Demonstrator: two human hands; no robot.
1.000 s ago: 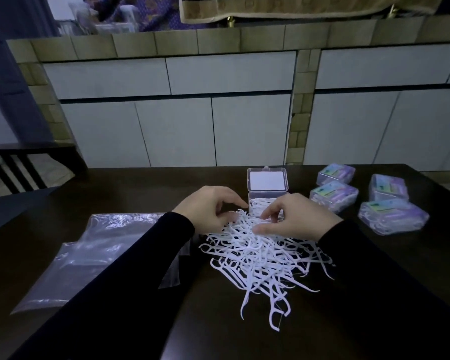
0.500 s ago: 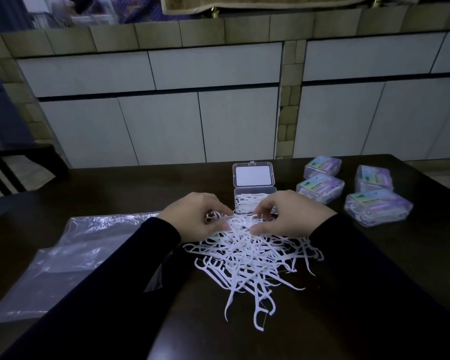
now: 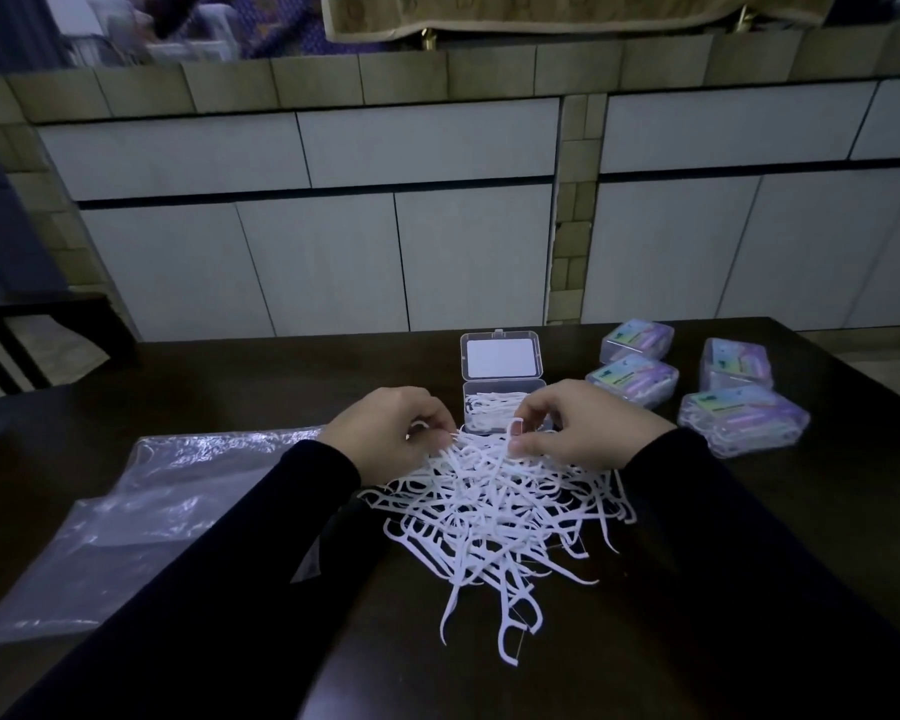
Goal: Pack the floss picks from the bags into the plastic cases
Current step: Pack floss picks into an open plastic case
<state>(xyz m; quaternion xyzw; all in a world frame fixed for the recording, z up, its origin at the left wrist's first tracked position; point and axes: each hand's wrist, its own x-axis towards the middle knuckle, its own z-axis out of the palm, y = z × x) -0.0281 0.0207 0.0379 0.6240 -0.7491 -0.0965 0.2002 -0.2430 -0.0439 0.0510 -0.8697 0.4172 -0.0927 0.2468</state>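
Observation:
A loose pile of white floss picks [image 3: 494, 517] lies on the dark table [image 3: 780, 511] in front of me. Just beyond it stands an open clear plastic case [image 3: 501, 363], lid up, with picks in its lower half. My left hand [image 3: 385, 433] grips a few picks at the pile's far left edge, fingers curled. My right hand [image 3: 583, 426] pinches a single pick between thumb and fingers, right in front of the case. An empty clear plastic bag [image 3: 141, 506] lies flat to the left, partly under my left sleeve.
Several closed, filled cases with purple labels [image 3: 744, 418] sit at the right of the table. White cabinet doors [image 3: 333, 252] run along behind the table's far edge. A dark chair [image 3: 27, 335] stands at the far left.
Both hands have lifted slightly at the pile's far edge. The right hand now holds one pick raised in front of the case; the left has gathered picks into its curled fingers.

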